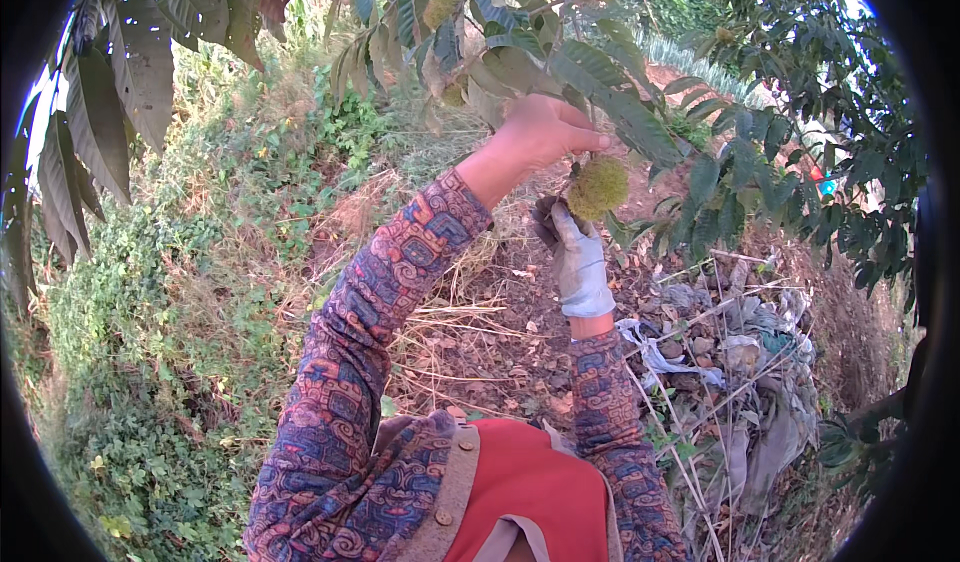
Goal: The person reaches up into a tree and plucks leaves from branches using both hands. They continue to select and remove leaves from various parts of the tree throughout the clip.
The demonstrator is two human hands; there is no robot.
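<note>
A round yellow-green chestnut burr [598, 188] with dense spines hangs from a leafy chestnut branch [551, 8]. Just above it, my bare left hand [544, 132] pinches a thin twig [593, 115] between thumb and fingers; leaves partly cover the fingertips. My right hand [576, 258] wears a pale work glove with dark fingers. Its curled fingers are at the burr's lower left side, and the burr hides part of them. I cannot make out whether they grip the burr or something behind it.
More burrs [441, 9] hang among the upper leaves. Dense leaves [750, 160] crowd the right side. Below right lies a heap of torn plastic sheeting [757, 389] with dry stalks. Green weeds [150, 352] cover the slope at left; dry leaf litter [487, 359] lies below my hands.
</note>
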